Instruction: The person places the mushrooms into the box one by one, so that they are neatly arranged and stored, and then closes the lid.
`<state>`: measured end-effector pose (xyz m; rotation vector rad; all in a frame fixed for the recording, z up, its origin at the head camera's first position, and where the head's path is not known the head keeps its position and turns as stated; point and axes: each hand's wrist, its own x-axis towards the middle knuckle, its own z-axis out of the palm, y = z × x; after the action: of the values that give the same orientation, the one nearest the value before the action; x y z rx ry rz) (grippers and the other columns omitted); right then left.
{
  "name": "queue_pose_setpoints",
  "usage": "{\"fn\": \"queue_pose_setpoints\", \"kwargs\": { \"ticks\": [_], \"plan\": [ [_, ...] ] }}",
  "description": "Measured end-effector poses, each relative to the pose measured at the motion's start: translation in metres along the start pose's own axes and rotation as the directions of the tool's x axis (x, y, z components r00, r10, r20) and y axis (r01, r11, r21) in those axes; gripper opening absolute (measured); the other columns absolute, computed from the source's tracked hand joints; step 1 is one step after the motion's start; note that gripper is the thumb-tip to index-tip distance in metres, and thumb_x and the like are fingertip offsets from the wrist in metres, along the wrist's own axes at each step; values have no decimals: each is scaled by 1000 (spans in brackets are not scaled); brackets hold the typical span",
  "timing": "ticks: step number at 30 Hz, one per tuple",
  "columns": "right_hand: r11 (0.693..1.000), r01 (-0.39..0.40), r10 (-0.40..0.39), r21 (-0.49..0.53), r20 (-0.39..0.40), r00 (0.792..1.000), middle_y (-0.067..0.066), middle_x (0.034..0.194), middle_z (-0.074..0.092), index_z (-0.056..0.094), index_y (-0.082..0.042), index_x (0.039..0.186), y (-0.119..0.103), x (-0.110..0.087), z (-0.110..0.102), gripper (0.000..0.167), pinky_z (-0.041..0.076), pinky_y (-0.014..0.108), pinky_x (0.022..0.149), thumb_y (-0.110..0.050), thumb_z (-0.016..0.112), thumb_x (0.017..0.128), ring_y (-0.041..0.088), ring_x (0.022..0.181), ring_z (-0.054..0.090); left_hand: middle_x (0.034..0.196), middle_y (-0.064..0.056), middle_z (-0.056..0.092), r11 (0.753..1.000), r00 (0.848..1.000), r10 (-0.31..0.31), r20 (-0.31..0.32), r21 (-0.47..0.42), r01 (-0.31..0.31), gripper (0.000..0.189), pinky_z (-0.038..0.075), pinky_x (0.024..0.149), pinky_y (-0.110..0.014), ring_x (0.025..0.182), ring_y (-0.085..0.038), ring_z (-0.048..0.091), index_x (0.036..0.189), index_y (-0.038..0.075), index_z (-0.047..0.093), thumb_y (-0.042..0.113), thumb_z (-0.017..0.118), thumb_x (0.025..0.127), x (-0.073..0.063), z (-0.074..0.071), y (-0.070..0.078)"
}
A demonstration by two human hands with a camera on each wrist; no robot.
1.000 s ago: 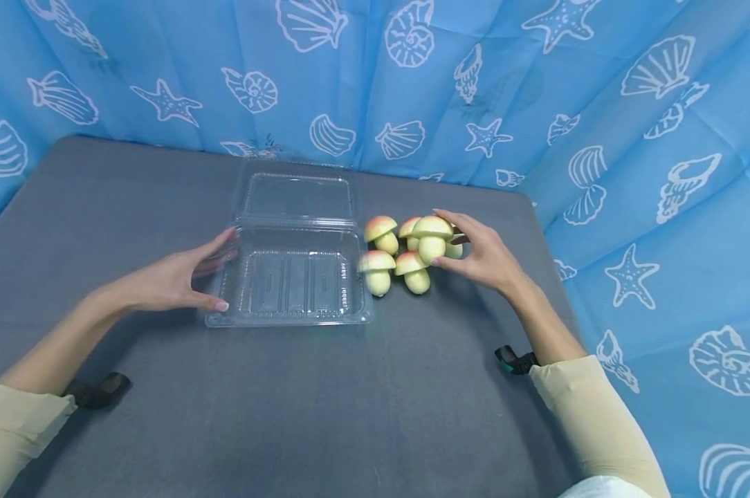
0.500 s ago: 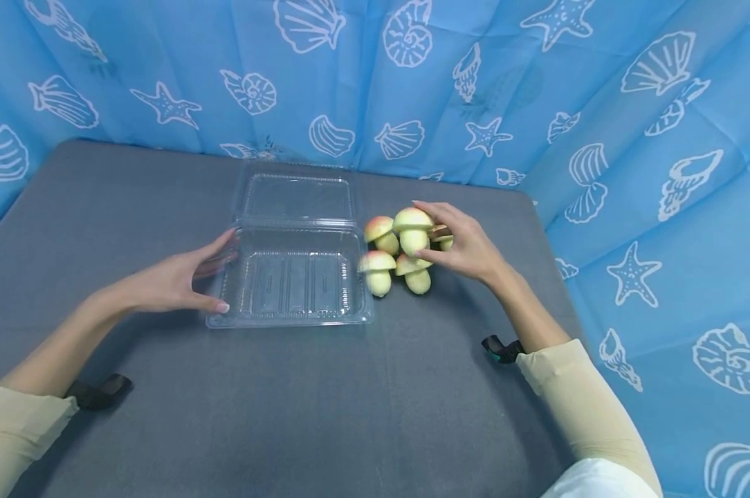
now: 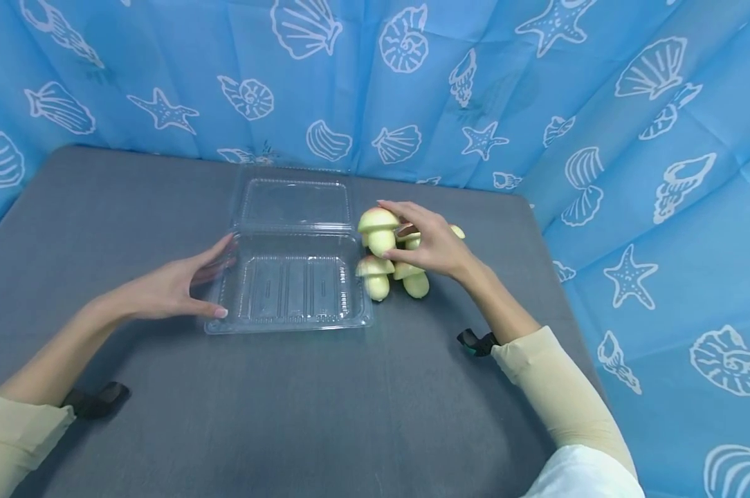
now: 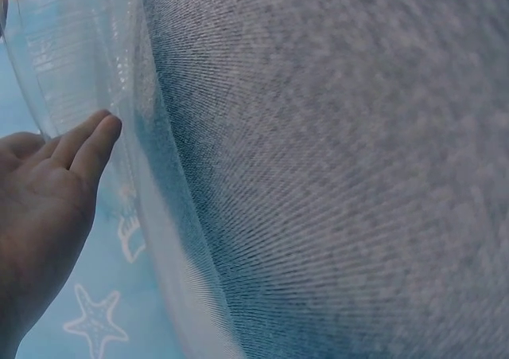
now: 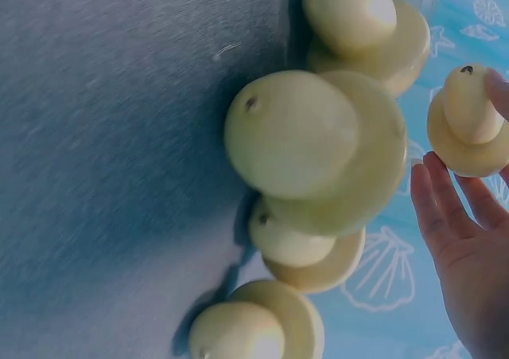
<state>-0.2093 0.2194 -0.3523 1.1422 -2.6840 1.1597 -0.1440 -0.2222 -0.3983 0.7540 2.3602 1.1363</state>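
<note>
In the head view my right hand (image 3: 436,242) pinches a pale yellow toy mushroom (image 3: 378,223) between thumb and fingers, raised over the other mushrooms by the container's right side. The right wrist view also shows this held mushroom (image 5: 468,111), stem end toward the camera. My left hand (image 3: 172,285) lies along the left side of a clear plastic clamshell container (image 3: 294,322), thumb at its near left corner and fingers extended along the wall. The container's lid (image 3: 295,202) is folded back, and its base holds nothing. Extended fingers (image 4: 94,148) touch the clear wall in the left wrist view.
Several more mushrooms lie close together right of the container, including a near-left mushroom (image 3: 375,278) and a near-right mushroom (image 3: 414,280); another mushroom (image 3: 457,232) shows behind my right hand. A grey cloth-covered table (image 3: 300,408) lies beneath. A blue shell-print curtain (image 3: 325,83) borders it.
My right hand has moved left with the mushroom, from the right side of the group to beside the container's right edge. My left hand stays at the container.
</note>
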Motion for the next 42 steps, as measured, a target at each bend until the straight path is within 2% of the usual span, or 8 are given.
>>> {"fn": "queue_pose_setpoints", "kwargs": {
  "ticks": [4, 8, 12, 18, 25, 30, 35, 42],
  "plan": [
    [1000, 22, -21, -14, 22, 1000, 10, 142, 53, 45, -12, 150, -3, 8, 5, 80, 57, 41, 90, -18, 85, 81, 23, 115, 60, 165, -17, 4, 1000, 1000, -8, -11, -15, 8, 123, 28, 111, -58, 142, -45, 30, 160, 21, -7, 23, 85, 80, -1, 0, 1],
    [999, 46, -45, -26, 33, 998, 8, 141, 54, 46, -11, 150, -6, 14, 9, 79, 58, 39, 88, -20, 84, 81, 19, 112, 60, 164, -20, 4, 1000, 1000, -4, -7, -21, 4, 123, 28, 111, -61, 141, -48, 30, 160, 20, -8, 23, 85, 80, -2, -1, 4],
    [999, 48, -48, 2, 53, 997, 6, 139, 55, 47, -12, 149, -9, 21, 14, 78, 58, 36, 87, -19, 85, 81, 17, 109, 60, 165, -20, 4, 1000, 1000, -15, -8, -27, 15, 123, 27, 111, -63, 141, -48, 29, 160, 21, -7, 23, 85, 80, -3, -2, 4],
    [998, 24, -28, 58, 74, 997, 7, 140, 51, 47, -13, 149, -15, 29, 25, 79, 57, 35, 91, -15, 85, 80, 23, 106, 66, 165, -20, 3, 1000, 1000, -12, 3, -27, 12, 123, 27, 111, -64, 141, -50, 29, 160, 20, -8, 23, 85, 80, -2, -3, 2],
    [998, 27, -32, 62, 80, 996, 9, 137, 52, 45, -13, 150, -20, 37, 37, 80, 57, 35, 91, -16, 85, 80, 25, 103, 67, 165, -20, 1, 999, 1000, -6, 12, -37, 6, 122, 25, 111, -66, 140, -51, 28, 160, 20, -9, 24, 84, 81, -2, -6, 2],
    [996, 30, -38, 79, 106, 994, 10, 138, 51, 43, -11, 151, -24, 42, 46, 81, 57, 38, 90, -15, 84, 81, 25, 107, 65, 165, -18, 0, 999, 1000, -5, 10, -40, 6, 123, 24, 111, -67, 141, -51, 26, 160, 19, -9, 24, 84, 81, -1, -5, 2],
    [997, 30, -38, 75, 113, 993, 11, 137, 51, 42, -10, 152, -30, 46, 56, 82, 56, 29, 90, -15, 84, 81, 21, 114, 61, 165, -17, -1, 999, 1000, -14, 8, -40, 14, 123, 24, 111, -67, 141, -51, 25, 160, 20, -10, 24, 84, 81, -1, -4, 3],
    [993, 48, -58, 112, 90, 994, 10, 138, 52, 45, -8, 149, -36, 51, 70, 78, 56, 29, 92, -15, 84, 81, 19, 117, 59, 165, -18, 0, 999, 1000, -19, 6, -33, 19, 123, 24, 111, -67, 141, -51, 26, 160, 21, -10, 24, 85, 80, -1, -3, 2]
  ]
}}
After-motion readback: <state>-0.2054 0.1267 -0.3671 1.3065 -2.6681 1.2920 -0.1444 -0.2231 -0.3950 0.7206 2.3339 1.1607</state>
